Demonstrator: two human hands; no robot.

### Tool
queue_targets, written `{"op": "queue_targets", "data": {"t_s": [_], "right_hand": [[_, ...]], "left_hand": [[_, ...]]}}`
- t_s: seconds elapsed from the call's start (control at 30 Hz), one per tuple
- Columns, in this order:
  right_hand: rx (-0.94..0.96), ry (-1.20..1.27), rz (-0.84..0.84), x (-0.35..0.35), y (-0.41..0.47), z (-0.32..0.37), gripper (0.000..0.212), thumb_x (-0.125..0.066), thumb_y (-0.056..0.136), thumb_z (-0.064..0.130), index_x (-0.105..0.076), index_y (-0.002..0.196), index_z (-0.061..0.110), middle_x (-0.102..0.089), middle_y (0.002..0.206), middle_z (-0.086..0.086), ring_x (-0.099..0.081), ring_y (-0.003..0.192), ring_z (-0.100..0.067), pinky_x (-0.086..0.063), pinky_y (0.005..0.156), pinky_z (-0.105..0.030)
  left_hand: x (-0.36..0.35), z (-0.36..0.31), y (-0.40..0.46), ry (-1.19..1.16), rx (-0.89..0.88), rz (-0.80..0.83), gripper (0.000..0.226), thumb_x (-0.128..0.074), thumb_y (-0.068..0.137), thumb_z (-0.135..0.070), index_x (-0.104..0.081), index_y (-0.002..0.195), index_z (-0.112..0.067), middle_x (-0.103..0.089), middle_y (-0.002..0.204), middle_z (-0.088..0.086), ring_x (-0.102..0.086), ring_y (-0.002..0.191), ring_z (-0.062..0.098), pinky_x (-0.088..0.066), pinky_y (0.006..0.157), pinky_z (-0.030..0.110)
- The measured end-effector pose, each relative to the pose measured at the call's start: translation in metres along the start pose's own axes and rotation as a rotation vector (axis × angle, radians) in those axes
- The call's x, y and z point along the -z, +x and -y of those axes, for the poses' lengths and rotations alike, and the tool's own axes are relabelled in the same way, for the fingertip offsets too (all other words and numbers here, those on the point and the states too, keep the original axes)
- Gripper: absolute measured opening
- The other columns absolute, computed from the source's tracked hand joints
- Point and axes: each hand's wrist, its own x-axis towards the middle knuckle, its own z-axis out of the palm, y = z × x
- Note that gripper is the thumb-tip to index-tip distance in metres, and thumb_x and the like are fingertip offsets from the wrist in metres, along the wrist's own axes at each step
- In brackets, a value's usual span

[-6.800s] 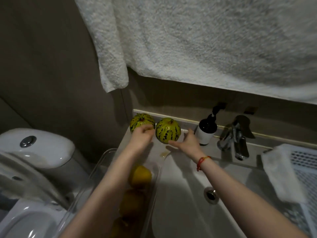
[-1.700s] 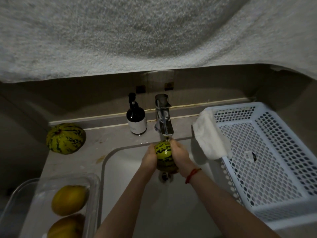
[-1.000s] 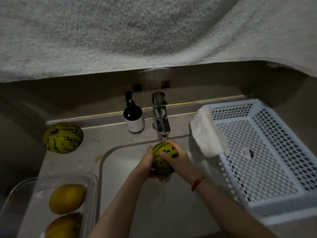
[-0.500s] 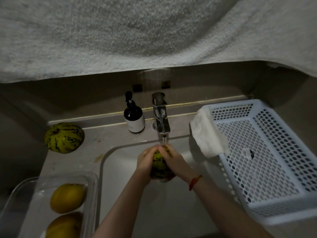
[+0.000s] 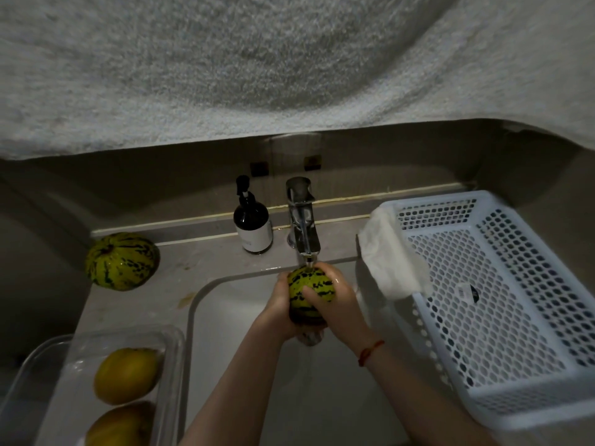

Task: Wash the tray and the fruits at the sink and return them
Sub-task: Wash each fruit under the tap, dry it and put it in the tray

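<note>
Nearest me, at the front left corner of the surface, the clear tray (image 5: 174, 358) holds two yellow fruits (image 5: 126, 375), not yet washed as far as I can judge. Over the sink basin (image 5: 244, 333) I have the striped melon (image 5: 310, 286) in both grips: my left hand (image 5: 283, 309) cups it from the left and beneath, my right hand (image 5: 338, 304) curls round its right side with the thumb laid across its front, fingers closed on the wet rind. The melon sits directly below the faucet (image 5: 302, 220), its crown touching the stream, so it lies up and forward of both wrists, neither hand nearer. It looks nearly round, so turning it under the water should need only a roll between the palms. To the right the white basket (image 5: 502, 317) and draped cloth (image 5: 389, 265) crowd the basin's edge. Farther back stand the soap bottle (image 5: 252, 223) and, at the rear left corner, a second striped melon (image 5: 122, 261).
</note>
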Motion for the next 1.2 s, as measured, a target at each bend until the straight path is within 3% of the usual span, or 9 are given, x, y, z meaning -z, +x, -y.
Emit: {"op": "queue_targets", "data": {"t_s": [0.2, 0.3, 0.43, 0.57, 0.67, 0.8, 0.93, 1.13, 1.2], "right_hand": [[-0.134, 0.294, -0.032, -0.017, 0.015, 0.007, 0.004, -0.06, 0.087, 0.031, -0.059, 0.088, 0.034, -0.062, 0.087, 0.002, -0.061, 0.087, -0.017, -0.05, 0.073, -0.026], [-0.38, 0.336, -0.026, -0.019, 0.03, 0.008, 0.026, -0.046, 0.096, 0.031, -0.059, 0.075, 0.024, -0.064, 0.084, -0.004, -0.062, 0.089, -0.027, -0.052, 0.085, -0.041], [-0.758, 0.4, 0.167, -0.01, 0.043, 0.017, 0.046, -0.03, 0.098, 0.043, -0.061, 0.107, 0.01, -0.062, 0.112, -0.019, -0.06, 0.103, -0.036, -0.05, 0.091, -0.051], [-0.615, 0.495, 0.323, 0.001, 0.032, 0.024, 0.04, -0.036, 0.095, 0.054, -0.053, 0.118, 0.026, -0.059, 0.117, -0.011, -0.06, 0.104, -0.028, -0.056, 0.073, -0.041], [-0.19, 0.331, 0.328, 0.003, 0.02, 0.022, 0.03, -0.055, 0.094, 0.028, -0.05, 0.123, 0.021, -0.048, 0.129, -0.011, -0.054, 0.114, -0.023, -0.05, 0.095, -0.037], [0.197, 0.033, 0.333, 0.009, 0.007, 0.011, 0.064, -0.077, 0.076, 0.028, -0.048, 0.133, 0.027, -0.035, 0.139, -0.001, -0.044, 0.124, -0.018, -0.039, 0.106, -0.03], [0.158, 0.157, 0.173, 0.002, 0.007, 0.005, 0.058, -0.075, 0.067, 0.039, -0.054, 0.121, 0.033, -0.045, 0.132, -0.001, -0.05, 0.118, -0.015, -0.044, 0.099, -0.029], [-0.24, 0.411, 0.114, -0.016, 0.022, 0.011, 0.003, -0.061, 0.087, 0.028, -0.059, 0.088, 0.027, -0.063, 0.092, -0.01, -0.063, 0.09, -0.03, -0.054, 0.08, -0.041], [-0.506, 0.526, 0.062, -0.016, 0.03, 0.013, 0.015, -0.051, 0.094, 0.028, -0.061, 0.087, 0.02, -0.063, 0.09, -0.012, -0.063, 0.082, -0.029, -0.053, 0.071, -0.036]], "left_hand": [[0.014, -0.002, 0.002, 0.295, -0.221, -0.132, 0.055, -0.03, 0.094, -0.06, -0.06, 0.1, -0.015, -0.065, 0.097, 0.012, -0.061, 0.086, 0.025, -0.053, 0.078, 0.037], [0.015, -0.003, 0.002, 0.492, -0.436, -0.241, 0.041, -0.03, 0.097, -0.053, -0.058, 0.103, -0.024, -0.063, 0.103, 0.007, -0.061, 0.086, 0.019, -0.053, 0.073, 0.033], [0.023, 0.001, 0.007, 0.61, -0.697, -0.063, 0.029, -0.055, 0.089, -0.043, -0.052, 0.118, -0.043, -0.056, 0.114, -0.005, -0.06, 0.093, 0.01, -0.057, 0.076, 0.033], [0.021, 0.002, 0.009, 0.434, -0.622, -0.213, 0.05, -0.065, 0.08, -0.048, -0.056, 0.125, -0.027, -0.06, 0.117, 0.004, -0.062, 0.095, 0.021, -0.056, 0.081, 0.042], [0.013, 0.005, 0.011, 0.096, -0.202, -0.089, 0.058, -0.053, 0.082, -0.062, -0.063, 0.111, -0.013, -0.068, 0.104, 0.02, -0.064, 0.096, 0.036, -0.054, 0.075, 0.044], [0.01, -0.001, 0.01, -0.178, 0.006, -0.007, 0.058, -0.047, 0.082, -0.061, -0.061, 0.098, -0.007, -0.071, 0.076, 0.021, -0.061, 0.084, 0.034, -0.048, 0.06, 0.04], [0.014, 0.0, 0.014, -0.042, -0.034, 0.002, 0.058, -0.04, 0.088, -0.06, -0.061, 0.103, -0.008, -0.071, 0.081, 0.018, -0.061, 0.085, 0.033, -0.048, 0.062, 0.039], [0.016, 0.001, 0.013, 0.247, -0.405, -0.108, 0.038, -0.035, 0.099, -0.043, -0.047, 0.123, -0.016, -0.06, 0.106, 0.017, -0.062, 0.091, 0.03, -0.054, 0.063, 0.039], [0.016, 0.003, 0.008, 0.408, -0.61, -0.081, 0.022, -0.05, 0.095, -0.034, -0.049, 0.116, -0.026, -0.058, 0.106, 0.01, -0.063, 0.088, 0.022, -0.054, 0.056, 0.03]]}}
